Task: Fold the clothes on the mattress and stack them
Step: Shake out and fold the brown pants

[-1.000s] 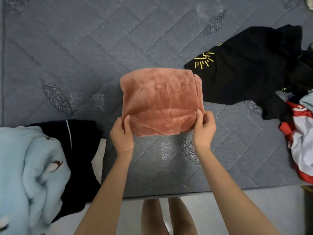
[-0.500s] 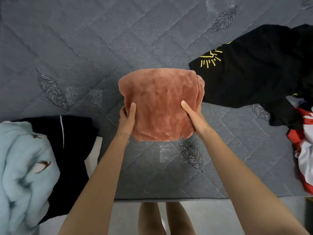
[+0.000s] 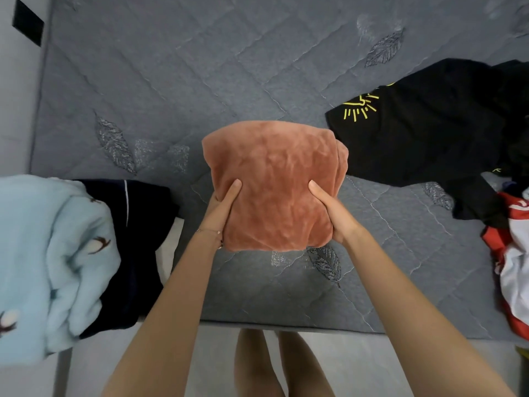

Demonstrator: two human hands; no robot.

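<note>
Head cam: left grip (image 3: 221, 209) and right grip (image 3: 333, 214) both pinch the folded rust garment (image 3: 272, 173), apparently lifted off the mattress (image 3: 171, 81). Left of them, blue fleece (image 3: 57, 253) and navy piece (image 3: 143, 239); I judge those done. Right: black shirt (image 3: 429, 144) and red-white top (image 3: 512, 267), unfolded. No containers visible.
</note>
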